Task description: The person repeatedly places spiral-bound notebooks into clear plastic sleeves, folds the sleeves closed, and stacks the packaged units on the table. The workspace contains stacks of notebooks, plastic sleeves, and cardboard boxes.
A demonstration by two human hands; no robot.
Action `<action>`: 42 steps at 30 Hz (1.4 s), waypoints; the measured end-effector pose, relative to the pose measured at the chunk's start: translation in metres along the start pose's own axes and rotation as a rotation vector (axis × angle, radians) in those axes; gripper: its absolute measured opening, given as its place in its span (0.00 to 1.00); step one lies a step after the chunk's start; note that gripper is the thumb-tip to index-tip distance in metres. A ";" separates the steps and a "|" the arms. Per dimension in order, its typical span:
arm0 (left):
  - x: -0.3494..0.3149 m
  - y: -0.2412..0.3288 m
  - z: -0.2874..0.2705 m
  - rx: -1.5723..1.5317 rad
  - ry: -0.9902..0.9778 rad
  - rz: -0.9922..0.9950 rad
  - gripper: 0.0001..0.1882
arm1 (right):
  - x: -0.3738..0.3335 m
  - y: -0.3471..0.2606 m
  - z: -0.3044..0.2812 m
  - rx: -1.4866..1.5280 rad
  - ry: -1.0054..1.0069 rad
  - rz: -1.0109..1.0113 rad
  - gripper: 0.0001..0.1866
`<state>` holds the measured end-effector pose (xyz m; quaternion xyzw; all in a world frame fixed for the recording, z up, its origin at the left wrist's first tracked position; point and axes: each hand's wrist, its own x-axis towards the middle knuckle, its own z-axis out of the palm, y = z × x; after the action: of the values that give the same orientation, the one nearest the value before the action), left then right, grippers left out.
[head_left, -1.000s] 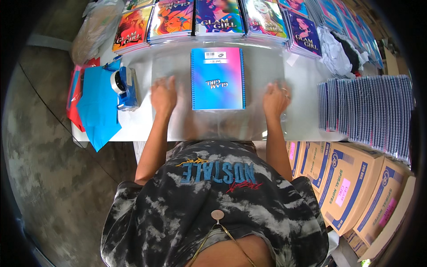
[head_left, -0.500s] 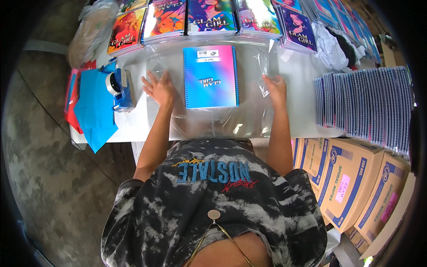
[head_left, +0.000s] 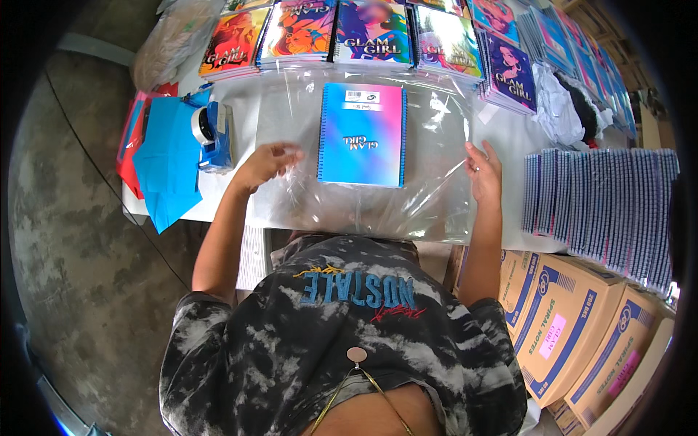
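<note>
A spiral notebook [head_left: 362, 156] with a blue and pink cover lies on a clear plastic sheet [head_left: 349, 211] in front of me. To its left, my left hand [head_left: 267, 166] is raised with its fingers bent together at the sheet's left side, where the plastic creases. The fingers look closed on that edge, though the thin film is hard to make out. My right hand [head_left: 484, 171] is beside the sheet's right edge, its thumb and fingers apart and loosely bent. Nothing is visible in its grasp.
A blue tape dispenser [head_left: 217, 138] stands left, next to blue sheets [head_left: 166, 163]. Colourful notebook piles [head_left: 298, 33] line the far side. On the right are a long row of spiral-bound notebooks [head_left: 596, 207], crumpled white plastic [head_left: 556, 105] and, below the table, cardboard boxes [head_left: 560, 323].
My left hand has gone from spread fingers to bent, gathered ones, and the plastic beneath it has creased. My right hand has turned slightly, its fingers pointing up. The whole view has shifted.
</note>
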<state>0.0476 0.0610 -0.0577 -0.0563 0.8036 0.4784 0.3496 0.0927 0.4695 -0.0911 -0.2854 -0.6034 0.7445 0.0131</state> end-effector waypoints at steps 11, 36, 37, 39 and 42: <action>0.011 0.032 0.009 0.021 0.046 0.699 0.11 | 0.009 -0.014 0.033 -0.360 -0.540 -0.385 0.14; 0.206 0.151 -0.015 0.939 0.064 0.598 0.21 | -0.023 0.050 0.153 -0.963 -0.258 -0.809 0.14; 0.205 0.159 -0.009 0.904 0.171 0.687 0.21 | -0.023 0.051 0.152 -0.961 -0.243 -0.814 0.14; 0.228 0.161 -0.019 0.908 0.564 0.858 0.25 | -0.028 0.046 0.153 -0.973 -0.264 -0.804 0.13; 0.190 0.209 -0.011 0.644 0.746 0.572 0.24 | -0.028 0.044 0.151 -0.975 -0.259 -0.804 0.14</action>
<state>-0.1891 0.2109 -0.0196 0.1079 0.9612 0.2326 -0.1015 0.0637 0.3124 -0.1035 0.0819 -0.9291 0.3502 0.0868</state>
